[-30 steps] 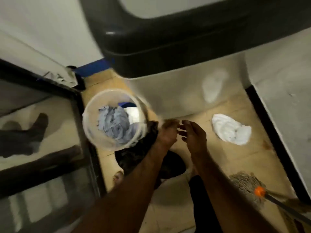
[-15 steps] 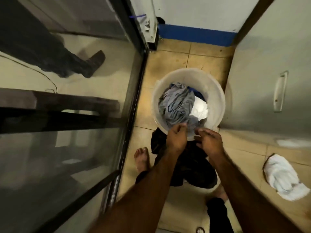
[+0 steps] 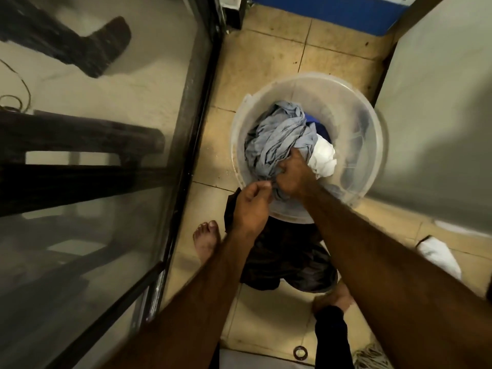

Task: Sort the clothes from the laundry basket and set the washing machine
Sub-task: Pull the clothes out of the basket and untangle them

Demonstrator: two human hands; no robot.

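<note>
A clear round plastic laundry basket [image 3: 372,123] stands on the tiled floor. Inside lies a crumpled grey-blue garment [image 3: 274,137], with a white cloth [image 3: 323,155] and a bit of dark blue fabric [image 3: 315,126] beside it. My right hand [image 3: 291,174] reaches into the basket and is closed on the near part of the grey garment. My left hand [image 3: 253,203] hovers at the basket's near rim with fingers curled; a fold of the grey cloth seems pinched at its fingertips. A dark garment [image 3: 287,262] lies on the floor in front of the basket.
A glass door with a dark frame [image 3: 186,155] runs along the left. A pale appliance or cabinet wall [image 3: 439,115] stands to the right. A white cloth [image 3: 439,258] lies on the floor at right. My bare feet [image 3: 206,243] stand beside the dark garment. A mop head [image 3: 370,358] shows at the bottom.
The view has swung from the machine down to the basket. Both hands have moved forward; the right hand now reaches inside and grips the grey garment.
</note>
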